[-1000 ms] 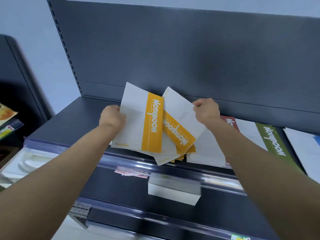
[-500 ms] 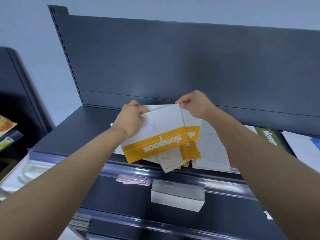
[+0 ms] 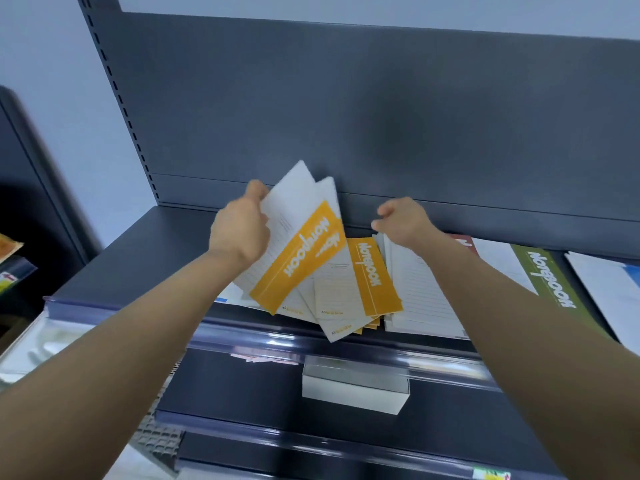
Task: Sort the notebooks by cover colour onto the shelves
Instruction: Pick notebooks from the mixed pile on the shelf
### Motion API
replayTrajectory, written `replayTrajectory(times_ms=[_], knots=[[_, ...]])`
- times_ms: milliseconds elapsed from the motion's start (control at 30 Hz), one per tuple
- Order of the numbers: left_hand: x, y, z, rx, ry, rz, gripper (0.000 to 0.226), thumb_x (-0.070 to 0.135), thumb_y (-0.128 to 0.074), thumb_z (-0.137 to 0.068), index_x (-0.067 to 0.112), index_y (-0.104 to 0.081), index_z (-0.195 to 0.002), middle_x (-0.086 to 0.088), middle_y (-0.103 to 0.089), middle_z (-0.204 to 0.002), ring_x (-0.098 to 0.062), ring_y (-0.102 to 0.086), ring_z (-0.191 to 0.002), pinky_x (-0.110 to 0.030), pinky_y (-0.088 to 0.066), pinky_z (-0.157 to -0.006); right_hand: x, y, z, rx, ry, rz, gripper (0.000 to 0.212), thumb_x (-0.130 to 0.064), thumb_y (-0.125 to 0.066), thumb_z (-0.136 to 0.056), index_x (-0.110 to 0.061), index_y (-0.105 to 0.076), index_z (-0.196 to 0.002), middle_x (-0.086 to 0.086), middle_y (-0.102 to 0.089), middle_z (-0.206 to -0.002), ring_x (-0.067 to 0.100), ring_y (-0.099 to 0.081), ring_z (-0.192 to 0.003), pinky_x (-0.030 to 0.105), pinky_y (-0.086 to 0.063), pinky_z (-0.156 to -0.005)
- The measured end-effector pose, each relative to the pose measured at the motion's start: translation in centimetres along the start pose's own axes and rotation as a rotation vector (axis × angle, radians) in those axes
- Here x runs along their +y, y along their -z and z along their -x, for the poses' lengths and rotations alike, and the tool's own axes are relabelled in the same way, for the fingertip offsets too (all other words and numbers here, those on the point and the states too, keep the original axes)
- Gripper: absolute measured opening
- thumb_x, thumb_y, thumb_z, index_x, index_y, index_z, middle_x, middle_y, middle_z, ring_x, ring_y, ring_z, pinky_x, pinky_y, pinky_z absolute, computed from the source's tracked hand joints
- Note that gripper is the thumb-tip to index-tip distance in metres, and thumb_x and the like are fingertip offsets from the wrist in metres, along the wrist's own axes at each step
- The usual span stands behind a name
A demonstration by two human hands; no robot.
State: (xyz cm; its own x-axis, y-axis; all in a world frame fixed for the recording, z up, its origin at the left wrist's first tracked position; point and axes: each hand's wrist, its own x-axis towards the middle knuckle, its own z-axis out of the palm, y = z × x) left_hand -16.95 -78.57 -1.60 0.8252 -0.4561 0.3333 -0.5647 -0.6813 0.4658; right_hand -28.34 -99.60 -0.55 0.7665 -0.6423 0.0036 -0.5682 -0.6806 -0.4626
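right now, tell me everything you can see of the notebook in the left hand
The notebook has a thin white cover with faint ruled lines, crossed by a broad yellow band reading "Notebook" in white. It looks like paper. The left hand grips its left edge and holds it tilted above the shelf, its lower corner over the pile of yellow notebooks. A second notebook shows just behind it.

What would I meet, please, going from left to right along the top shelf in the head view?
The left hand → held yellow notebooks → flat yellow notebook pile → right hand → red notebook → green notebook → white notebook with blue.
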Motion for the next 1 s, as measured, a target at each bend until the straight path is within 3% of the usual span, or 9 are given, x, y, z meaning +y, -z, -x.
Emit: replayTrajectory(times_ms=[100,233,333,400,500,567,667,767,1000], knots=[[-0.5,-0.1,-0.4,0.034,0.156,-0.012,0.021,0.004,-0.042,-0.092,0.003,-0.052,-0.111,-0.01,-0.058,-0.093,-0.032,-0.051,-0.083,-0.035,-0.037,-0.067,1.7,-2.0,0.7,-0.14,-0.127,0.066,0.031,-0.023,-0.061,-0.092,0.004,-0.059,-0.108,0.013,-0.064,-0.099,0.02,-0.058,-0.082,0.033,-0.051,-0.076],[-1.1,-0.3,-0.4,-0.035,0.325,-0.01,0.015,0.001,-0.042,-0.089,-0.001,-0.056,-0.09,-0.013,-0.057,-0.083,-0.029,-0.05,-0.073,-0.031,-0.035,-0.056,2.7,-4.5,1.4,-0.281,-0.172,0.147,0.045,-0.033,-0.068,-0.087,-0.007,-0.05,-0.119,0.011,-0.057,-0.121,0.027,-0.057,-0.111,0.034,-0.05,-0.093],[-2.0,-0.4,-0.4,-0.092,0.406,-0.013,0.015,0.003,-0.043,-0.09,0.003,-0.05,-0.076,-0.006,-0.047,-0.068,-0.027,-0.048,-0.068,-0.028,-0.033,-0.051,2.8,-5.7,1.1,-0.287,-0.173,0.226,0.067,-0.044,-0.073,-0.08,-0.012,-0.042,-0.13,0.011,-0.051,-0.128,0.028,-0.05,-0.118,0.039,-0.047,-0.098],[-2.7,-0.6,-0.3,-0.117,0.433,-0.003,0.024,0.004,-0.045,-0.089,0.006,-0.045,-0.065,-0.005,-0.045,-0.065,-0.023,-0.045,-0.06,-0.027,-0.031,-0.047,2.8,-6.3,0.9,-0.281,-0.148,0.263,0.069,-0.043,-0.073,-0.08,-0.011,-0.041,-0.132,0.01,-0.051,-0.129,0.028,-0.051,-0.118,0.037,-0.047,-0.097],[-3.3,-0.7,-0.1,-0.147,0.444,0.019,0.023,0.005,-0.046,-0.09,0.005,-0.045,-0.067,-0.008,-0.049,-0.068,-0.022,-0.044,-0.056,-0.026,-0.031,-0.047,2.7,-6.6,0.6,-0.247,-0.123,0.291,0.059,-0.036,-0.072,-0.083,-0.011,-0.045,-0.13,0.009,-0.054,-0.127,0.026,-0.055,-0.114,0.032,-0.046,-0.092],[-3.4,-0.8,-0.2,-0.159,0.451,0.068,0.01,0.008,-0.046,-0.093,0.001,-0.051,-0.088,-0.012,-0.055,-0.085,-0.026,-0.052,-0.07,-0.031,-0.037,-0.055,2.8,-6.6,0.4,-0.223,-0.149,0.228,0.049,-0.027,-0.071,-0.085,-0.01,-0.048,-0.125,0.009,-0.056,-0.125,0.026,-0.056,-0.113,0.031,-0.046,-0.092],[-3.5,-0.8,-0.2,-0.139,0.466,0.123,0.012,0.01,-0.044,-0.095,0.004,-0.046,-0.104,-0.011,-0.051,-0.098,-0.029,-0.049,-0.084,-0.035,-0.038,-0.067,3.4,-6.4,-0.3,-0.227,-0.218,0.046,0.018,-0.016,-0.067,-0.088,-0.009,-0.053,-0.097,0.012,-0.059,-0.109,0.026,-0.06,-0.105,0.03,-0.049,-0.087],[-3.7,-0.8,-0.3,-0.098,0.448,0.203,0.011,0.008,-0.042,-0.093,0.01,-0.05,-0.101,-0.008,-0.054,-0.095,-0.028,-0.051,-0.083,-0.034,-0.039,-0.068,3.7,-5.8,-0.8,-0.171,-0.296,-0.149,0.023,-0.01,-0.055,-0.095,-0.012,-0.045,-0.074,0.011,-0.055,-0.093,0.022,-0.056,-0.086,0.027,-0.044,-0.071],[-2.2,-1.2,-0.6,-0.135,0.499,0.517,0.027,0.004,-0.044,-0.094,0.016,-0.048,-0.07,-0.002,-0.051,-0.073,-0.024,-0.047,-0.073,-0.025,-0.036,-0.056,3.2,-4.5,-0.2,-0.215,-0.331,-0.404,0.01,-0.013,-0.051,-0.098,-0.01,-0.054,-0.089,0.009,-0.064,-0.091,0.019,-0.063,-0.081,0.026,-0.052,-0.066]])
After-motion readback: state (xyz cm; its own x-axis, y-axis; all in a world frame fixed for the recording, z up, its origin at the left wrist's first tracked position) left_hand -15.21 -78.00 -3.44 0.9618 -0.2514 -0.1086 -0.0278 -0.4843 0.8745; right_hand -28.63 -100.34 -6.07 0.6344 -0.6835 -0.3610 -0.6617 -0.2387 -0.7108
